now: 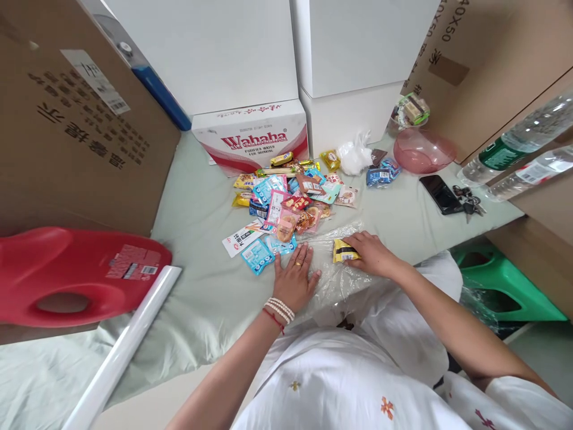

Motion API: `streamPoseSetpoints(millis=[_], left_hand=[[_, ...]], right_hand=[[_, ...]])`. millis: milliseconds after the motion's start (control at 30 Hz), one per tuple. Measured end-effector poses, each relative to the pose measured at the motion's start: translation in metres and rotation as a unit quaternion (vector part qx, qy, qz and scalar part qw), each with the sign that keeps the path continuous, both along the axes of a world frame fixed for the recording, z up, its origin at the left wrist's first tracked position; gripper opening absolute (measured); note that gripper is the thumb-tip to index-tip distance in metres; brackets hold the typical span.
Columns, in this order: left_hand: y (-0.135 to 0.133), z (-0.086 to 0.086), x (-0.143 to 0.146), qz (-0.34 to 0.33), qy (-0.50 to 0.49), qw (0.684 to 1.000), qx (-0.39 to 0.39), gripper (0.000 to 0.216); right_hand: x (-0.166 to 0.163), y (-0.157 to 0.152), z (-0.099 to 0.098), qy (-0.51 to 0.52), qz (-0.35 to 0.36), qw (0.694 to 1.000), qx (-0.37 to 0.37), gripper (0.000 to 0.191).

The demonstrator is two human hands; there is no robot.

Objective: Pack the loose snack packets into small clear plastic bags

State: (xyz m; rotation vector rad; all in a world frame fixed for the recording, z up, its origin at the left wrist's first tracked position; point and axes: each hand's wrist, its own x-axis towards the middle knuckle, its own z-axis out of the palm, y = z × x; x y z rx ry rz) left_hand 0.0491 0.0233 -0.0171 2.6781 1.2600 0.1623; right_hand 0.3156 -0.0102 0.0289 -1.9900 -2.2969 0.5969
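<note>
My left hand (296, 276) lies flat with fingers stretched out, pressing on a clear plastic bag (333, 278) at the table's front edge. Its fingertips reach the blue snack packets (258, 257). My right hand (371, 253) is closed on a yellow snack packet (344, 251) with a dark band, held over the right part of the bag. Just beyond both hands spreads a pile of small wrapped snacks (286, 224) in many colours. A white printed packet (242, 239) lies at the pile's left front.
A Wahaha water carton (255, 134) stands behind the pile. Right of it are a white crumpled bag (355, 156), a pink bowl (423, 150), a phone (441, 194), keys (468, 200) and bottles (514, 143). At left are a red jug (85, 239) and a white tube (129, 340).
</note>
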Motion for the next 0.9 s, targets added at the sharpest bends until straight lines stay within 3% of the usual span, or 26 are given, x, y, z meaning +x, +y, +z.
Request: streamPoseSetpoints(millis=[233, 400, 467, 567, 700, 900], left_hand=[[0.003, 0.003, -0.003, 0.0, 0.02, 1.0, 0.005, 0.065], [0.003, 0.005, -0.003, -0.004, 0.014, 1.0, -0.001, 0.066], [0.003, 0.005, -0.003, -0.004, 0.012, 1.0, -0.001, 0.067], [0.003, 0.005, -0.002, -0.002, 0.007, 1.0, 0.002, 0.068], [0.005, 0.004, -0.005, -0.005, -0.008, 1.0, 0.007, 0.068], [0.003, 0.006, -0.015, -0.019, -0.023, 0.999, 0.03, 0.063]], right_hand=[[0.028, 0.019, -0.002, 0.056, -0.02, 0.998, -0.023, 0.047], [0.038, 0.017, 0.016, 0.051, -0.049, 0.996, 0.055, 0.048], [0.027, 0.013, 0.029, 0.04, -0.023, 0.995, 0.091, 0.053], [-0.003, 0.008, 0.04, 0.004, 0.056, 0.995, 0.079, 0.052], [-0.033, 0.009, 0.03, -0.046, 0.124, 0.991, 0.014, 0.045], [-0.025, 0.015, 0.017, -0.023, 0.138, 0.99, 0.002, 0.053]])
